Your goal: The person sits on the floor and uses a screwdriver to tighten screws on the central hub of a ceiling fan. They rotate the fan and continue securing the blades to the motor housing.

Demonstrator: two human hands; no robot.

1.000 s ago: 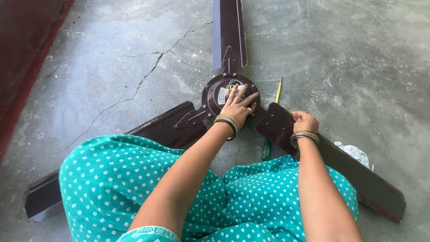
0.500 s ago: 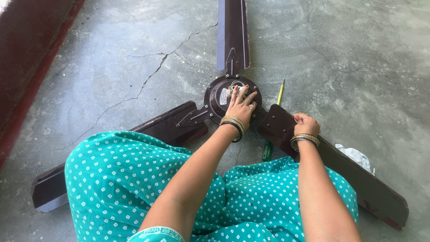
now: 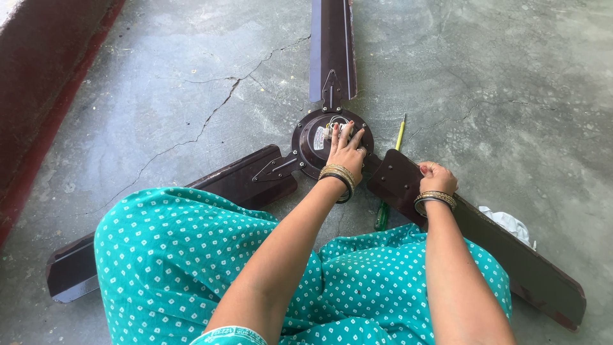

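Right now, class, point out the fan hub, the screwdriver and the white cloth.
fan hub (image 3: pixel 311 137), head view, bare left side of the round housing.
screwdriver (image 3: pixel 382 216), head view, green handle.
white cloth (image 3: pixel 509 222), head view, its middle.

Bright, even daylight fills the scene. The grey floor (image 3: pixel 159 108) shows pale glare at the far right. Shadows are soft and short. Everything is sharp, with slight wide-angle stretch at the edges.

I see a grey concrete floor (image 3: pixel 159 96), cracked across the middle left, with a dark red ledge (image 3: pixel 38 83) along its left edge. Lying on it: a brown three-blade ceiling fan (image 3: pixel 306 150), a yellow-and-green screwdriver (image 3: pixel 391 176) just beside the hub, and a white rag (image 3: pixel 507 222) against the right blade.
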